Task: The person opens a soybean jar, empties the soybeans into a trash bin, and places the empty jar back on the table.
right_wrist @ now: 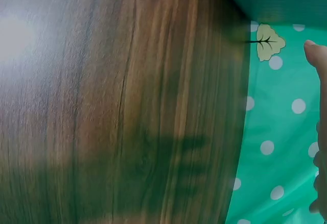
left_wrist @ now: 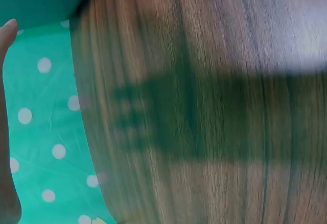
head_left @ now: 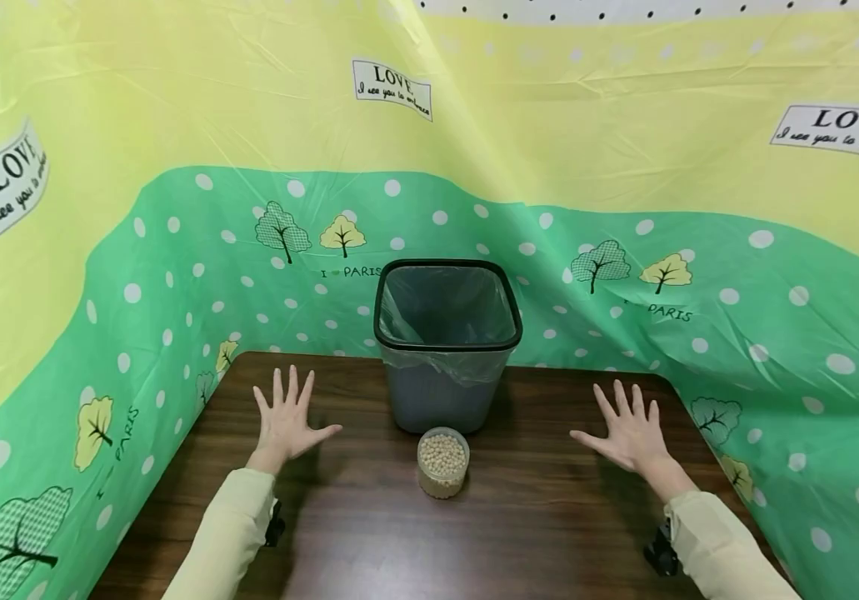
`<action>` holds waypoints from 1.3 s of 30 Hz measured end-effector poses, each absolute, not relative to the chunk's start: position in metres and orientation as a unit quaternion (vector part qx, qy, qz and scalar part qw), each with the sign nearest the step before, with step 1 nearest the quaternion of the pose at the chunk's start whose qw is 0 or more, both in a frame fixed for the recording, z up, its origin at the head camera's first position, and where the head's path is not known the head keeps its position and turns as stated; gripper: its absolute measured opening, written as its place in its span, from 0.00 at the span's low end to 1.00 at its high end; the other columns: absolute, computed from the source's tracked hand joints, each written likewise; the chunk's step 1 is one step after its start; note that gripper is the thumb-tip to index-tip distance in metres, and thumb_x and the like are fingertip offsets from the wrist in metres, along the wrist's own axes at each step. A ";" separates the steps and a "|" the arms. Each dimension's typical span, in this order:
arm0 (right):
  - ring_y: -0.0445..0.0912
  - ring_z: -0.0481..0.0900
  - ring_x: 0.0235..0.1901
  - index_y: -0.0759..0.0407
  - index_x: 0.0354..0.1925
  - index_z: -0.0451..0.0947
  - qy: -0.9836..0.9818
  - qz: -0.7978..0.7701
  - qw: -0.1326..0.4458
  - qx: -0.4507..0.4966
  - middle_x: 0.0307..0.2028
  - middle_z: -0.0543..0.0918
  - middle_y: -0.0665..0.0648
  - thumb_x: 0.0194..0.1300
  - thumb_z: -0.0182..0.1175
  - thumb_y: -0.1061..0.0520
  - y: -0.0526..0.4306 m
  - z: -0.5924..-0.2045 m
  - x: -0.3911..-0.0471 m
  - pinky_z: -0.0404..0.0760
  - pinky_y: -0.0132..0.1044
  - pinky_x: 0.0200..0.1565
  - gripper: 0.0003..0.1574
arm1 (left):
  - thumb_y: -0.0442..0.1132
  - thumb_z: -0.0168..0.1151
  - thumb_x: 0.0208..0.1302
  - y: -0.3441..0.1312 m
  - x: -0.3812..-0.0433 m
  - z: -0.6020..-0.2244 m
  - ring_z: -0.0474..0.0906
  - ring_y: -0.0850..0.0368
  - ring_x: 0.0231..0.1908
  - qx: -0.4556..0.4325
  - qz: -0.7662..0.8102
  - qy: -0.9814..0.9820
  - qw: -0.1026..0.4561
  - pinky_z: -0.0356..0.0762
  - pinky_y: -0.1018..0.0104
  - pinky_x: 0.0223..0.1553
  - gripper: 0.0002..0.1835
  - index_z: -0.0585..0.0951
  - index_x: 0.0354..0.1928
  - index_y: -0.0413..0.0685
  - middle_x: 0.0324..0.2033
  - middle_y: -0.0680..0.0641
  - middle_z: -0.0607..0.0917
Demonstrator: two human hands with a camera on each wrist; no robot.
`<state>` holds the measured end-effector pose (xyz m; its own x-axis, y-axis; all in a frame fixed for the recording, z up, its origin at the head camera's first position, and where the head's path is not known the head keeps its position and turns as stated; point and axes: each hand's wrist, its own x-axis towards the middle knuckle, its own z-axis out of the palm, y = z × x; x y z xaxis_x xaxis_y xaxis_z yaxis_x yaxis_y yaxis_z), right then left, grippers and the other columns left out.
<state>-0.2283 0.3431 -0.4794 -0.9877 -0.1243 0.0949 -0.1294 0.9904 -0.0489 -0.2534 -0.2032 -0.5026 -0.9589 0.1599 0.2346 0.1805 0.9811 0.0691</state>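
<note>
My left hand [head_left: 286, 423] is spread over the left part of the table with fingers straight and thumb out, holding nothing. On the other side my right hand [head_left: 630, 432] is spread the same way, also with nothing in it. Between them stands a small clear tub [head_left: 441, 463] filled with pale round beans or beads; their exact kind is too small to tell. Just behind the tub is a grey trash bin [head_left: 440, 392] with a black rim and a clear plastic liner. Each wrist view catches only an edge of its hand, with the thumb [left_wrist: 7, 34] showing in the left one.
The dark wood-grain table [head_left: 369, 533] carries the bin and tub. A green and yellow printed cloth [head_left: 474, 200] hangs behind it and along both sides. Hand shadows fall on the tabletop in both wrist views. A black device [head_left: 661, 550] is strapped at the right wrist.
</note>
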 end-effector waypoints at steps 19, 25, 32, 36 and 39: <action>0.71 0.36 0.64 0.60 0.70 0.32 -0.973 0.209 -0.026 0.094 0.67 0.40 0.74 0.58 0.51 0.31 0.302 -0.468 -0.215 0.38 0.68 0.57 0.61 | 0.75 0.54 0.41 -0.141 -0.233 -0.504 0.35 0.39 0.68 -0.186 -0.100 -0.966 0.147 0.36 0.30 0.58 0.60 0.46 0.71 0.50 0.69 0.39 0.45; 0.69 0.39 0.65 0.62 0.70 0.35 -0.951 0.278 -0.024 0.132 0.68 0.42 0.72 0.59 0.55 0.37 0.284 -0.476 -0.208 0.41 0.67 0.58 0.58 | 0.74 0.54 0.44 -0.118 -0.222 -0.507 0.37 0.41 0.68 -0.214 -0.154 -0.960 0.092 0.36 0.34 0.60 0.59 0.45 0.71 0.49 0.69 0.41 0.44; 0.63 0.49 0.65 0.57 0.71 0.40 -0.919 0.357 -0.018 0.167 0.68 0.47 0.66 0.53 0.63 0.41 0.255 -0.496 -0.203 0.56 0.62 0.58 0.60 | 0.72 0.56 0.46 -0.084 -0.208 -0.509 0.49 0.41 0.66 -0.258 -0.205 -0.943 0.052 0.49 0.38 0.60 0.57 0.51 0.70 0.43 0.67 0.38 0.53; 0.63 0.53 0.64 0.57 0.70 0.43 -0.904 0.389 -0.014 0.178 0.67 0.52 0.66 0.49 0.67 0.43 0.240 -0.509 -0.203 0.59 0.61 0.57 0.61 | 0.71 0.56 0.46 -0.071 -0.206 -0.511 0.55 0.41 0.64 -0.271 -0.217 -0.937 0.040 0.54 0.41 0.60 0.56 0.52 0.69 0.42 0.67 0.39 0.56; 0.62 0.55 0.64 0.58 0.70 0.45 -0.896 0.408 -0.022 0.177 0.66 0.55 0.67 0.47 0.70 0.47 0.231 -0.519 -0.203 0.59 0.59 0.57 0.62 | 0.70 0.59 0.45 -0.064 -0.208 -0.516 0.60 0.42 0.62 -0.278 -0.231 -0.931 0.044 0.58 0.44 0.59 0.55 0.56 0.68 0.41 0.65 0.38 0.60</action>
<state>-0.2033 0.2306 -0.5192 -0.9365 -0.3348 0.1042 -0.2985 0.6053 -0.7379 -0.2083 -0.0639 -0.5159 -0.8410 0.4983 0.2108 0.5391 0.7385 0.4050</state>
